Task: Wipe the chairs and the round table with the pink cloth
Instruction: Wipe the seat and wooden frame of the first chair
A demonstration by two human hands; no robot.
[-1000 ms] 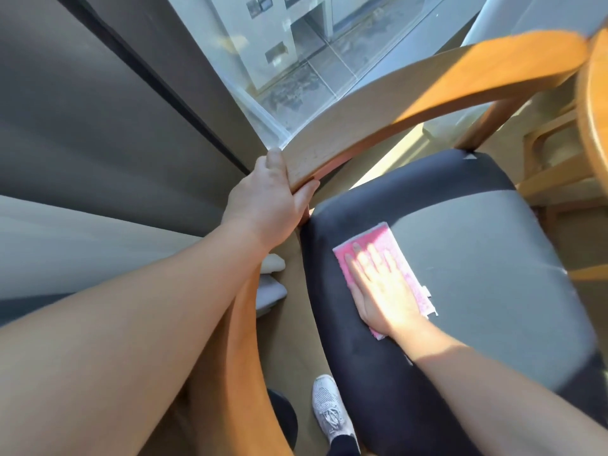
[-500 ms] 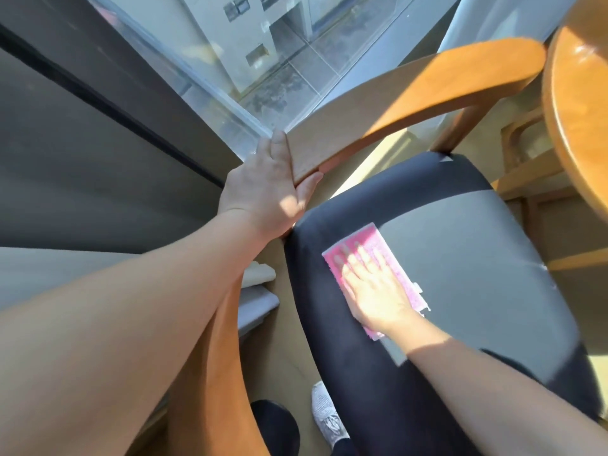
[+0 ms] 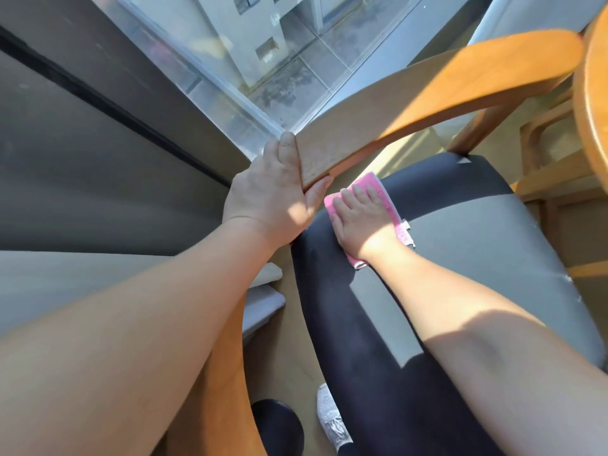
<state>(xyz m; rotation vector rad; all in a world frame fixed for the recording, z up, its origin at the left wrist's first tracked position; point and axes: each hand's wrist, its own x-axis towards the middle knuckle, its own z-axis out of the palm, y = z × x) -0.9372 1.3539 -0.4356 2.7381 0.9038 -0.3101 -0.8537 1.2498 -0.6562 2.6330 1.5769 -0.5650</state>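
Since the earlier frames the pink cloth [image 3: 391, 210] and the right hand [image 3: 360, 218] on it have slid from mid-seat toward the back-left corner of the chair seat [image 3: 477, 258], now close under the curved wooden backrest [image 3: 427, 97]. Cloth lies flat on the seat cushion, at the edge where the dark band of the seat meets the grey centre panel; a small white tag sticks out on its far-right edge. Right hand pressed palm-down on the cloth, fingers [image 3: 348, 195] extended flat, slightly apart, not pinching anything. Part of the cloth shows past the fingertips and along the right side of the hand, one corner shows below the wrist.

Left hand [image 3: 273, 195] grips the end of the backrest just left of the cloth: thumb underneath the wood, fingers wrapped over the far side, closed on it. Thumb tip almost reaches the cloth's near corner, contact can't be told.

Right of the seat, edge of the round worktop [image 3: 592, 93] in orange wood, another chair frame [image 3: 539, 133] under it. Behind the backrest, a glass window [image 3: 263, 60] looking down on buildings. Below the seat, on the floor, a white sneaker [image 3: 330, 416]. Sunlight falls across the forearms and the seat.
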